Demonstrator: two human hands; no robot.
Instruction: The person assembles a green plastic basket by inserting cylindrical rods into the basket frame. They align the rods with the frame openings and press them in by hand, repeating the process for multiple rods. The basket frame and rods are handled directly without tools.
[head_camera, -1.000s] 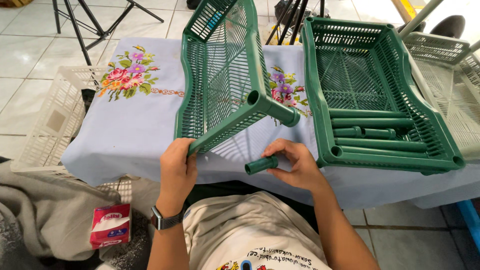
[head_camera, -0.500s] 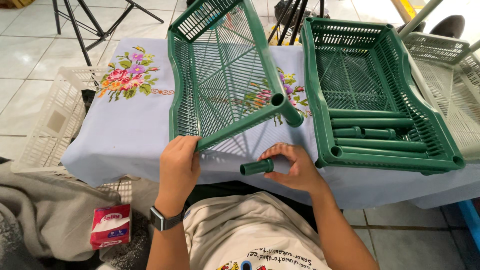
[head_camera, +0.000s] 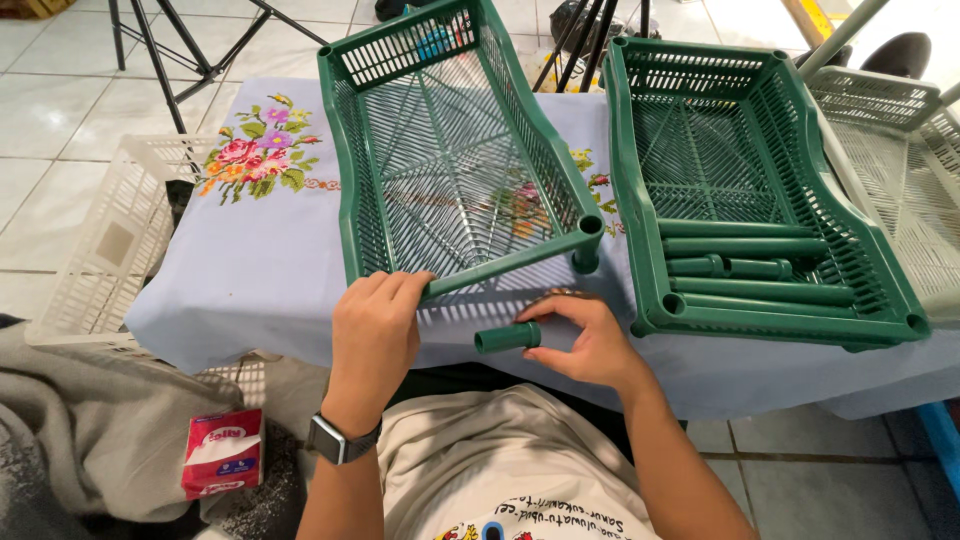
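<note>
Holding the near left corner of a green slatted tray (head_camera: 450, 160), the left hand (head_camera: 375, 325) has its grip curled shut around the rim there. That tray sits on the desk (head_camera: 260, 270), which is covered by a pale cloth embroidered with flowers; a short socket leg shows at the tray's near right corner. The right hand (head_camera: 590, 340) lies just beside that corner, its grip pinching a short green tube (head_camera: 508, 337) that points left, just above the desk's near edge. A second green tray (head_camera: 750, 180) stands to the right, with several green tubes (head_camera: 745, 265) lying inside it. White baskets flank the desk. A red-and-white tissue pack (head_camera: 220, 450) rests on grey fabric lower left.
</note>
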